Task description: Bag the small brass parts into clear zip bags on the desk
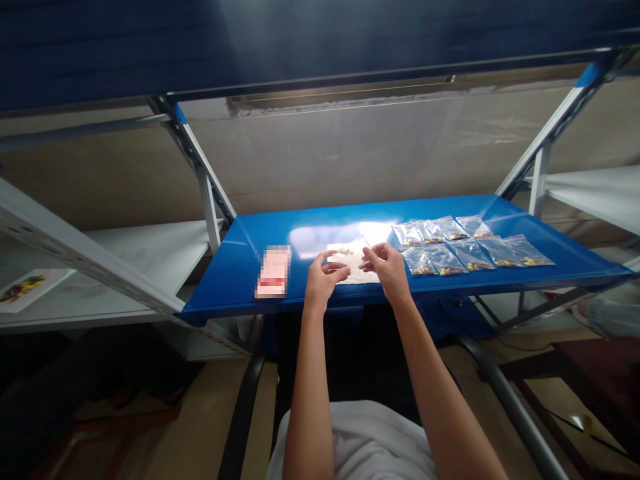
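Note:
Over a whitish sheet (369,275), paper or cloth, both my hands hover at the middle of the blue-covered table (250,267). My left hand (323,279) is at the sheet's left side, thumb and fingers curved and apart, with nothing visible in it. At the right side, my right hand (389,267) has its thumb and fingertips drawn together; whatever they hold, if anything, is too small to make out. Small pale bits (345,251) lie on the sheet beyond the fingers. Part of the sheet is hidden by my hands.
Several clear zip bags (470,257) with yellow and dark pieces lie in two rows on the right. A pixelated pinkish rectangle (273,272) lies left. Metal shelf posts (200,157) flank the table; a dark blue panel (320,40) hangs overhead. A white tray (30,290) sits on the left shelf.

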Tool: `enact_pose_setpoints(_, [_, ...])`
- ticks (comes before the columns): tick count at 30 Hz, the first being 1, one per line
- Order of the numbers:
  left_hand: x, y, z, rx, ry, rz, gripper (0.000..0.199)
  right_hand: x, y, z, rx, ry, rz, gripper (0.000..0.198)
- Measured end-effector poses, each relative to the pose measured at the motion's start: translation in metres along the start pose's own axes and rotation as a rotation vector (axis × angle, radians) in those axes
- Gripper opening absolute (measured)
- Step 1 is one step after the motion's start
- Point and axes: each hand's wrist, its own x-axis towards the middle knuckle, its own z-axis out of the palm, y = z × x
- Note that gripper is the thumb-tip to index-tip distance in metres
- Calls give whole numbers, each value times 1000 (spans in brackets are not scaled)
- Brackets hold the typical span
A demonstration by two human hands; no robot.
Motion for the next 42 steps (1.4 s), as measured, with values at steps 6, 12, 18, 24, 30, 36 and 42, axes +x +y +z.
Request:
enact_pose_setpoints(6, [0,3,-8,70,18,1,58,-1,-1,0,18,14,16,46])
enact_pose_setpoints(12, [-8,20,-7,722,163,383,63,-3,-3,5,-68,-82,-21,46])
enact_pose_setpoints(18, [-11,17,13,1059,92,515,65,-7,-4,17,-38,-272,-10,45])
enact_pose_setpoints(24, [-9,12,9,1035,122,452,60,-6,-4,14,-154,-350,-44,41])
enact_pose_setpoints(30, [-9,12,5,989,69,452,58,-4,-2,8,-215,-405,-42,44])
enact_pose_setpoints(36, [-9,11,3,1002,80,498,58,-4,1,3,-234,-479,-14,45])
enact_pose_setpoints(42, [-8,8,-5,1025,136,514,54,13,2,-5,-282,-398,-26,32])
